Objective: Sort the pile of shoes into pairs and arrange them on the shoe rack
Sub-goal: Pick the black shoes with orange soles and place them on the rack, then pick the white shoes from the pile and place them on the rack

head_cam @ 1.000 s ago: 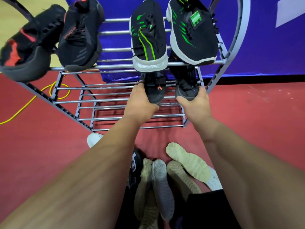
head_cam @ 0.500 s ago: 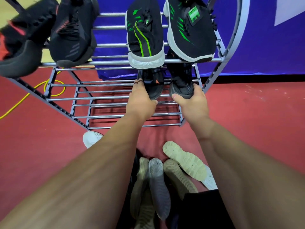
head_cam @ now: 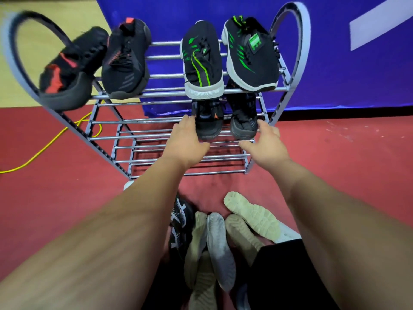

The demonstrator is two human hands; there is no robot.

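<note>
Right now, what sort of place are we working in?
Probably an indoor sports hall or a staged set: red floor matting, a blue banner backdrop behind the shoe rack, and a yellow cable trailing over the floor.

Black shoes [head_cam: 242, 52] (green stripes), silver rack [head_cam: 156, 95], red floor [head_cam: 44, 198]

The grey metal-bar shoe rack [head_cam: 165, 93] stands at twelve o'clock, its top tier carrying a black-and-red pair [head_cam: 125, 63] at eleven o'clock and a white-soled black-and-green pair [head_cam: 201, 63] at twelve to one, toes overhanging the front bar. On the tier below, directly under the green ones, sits a black pair [head_cam: 210, 126], side by side, upright. The unsorted pile [head_cam: 214, 242] lies at six o'clock, mostly pale soles turned up beside one black-and-white shoe.
</note>
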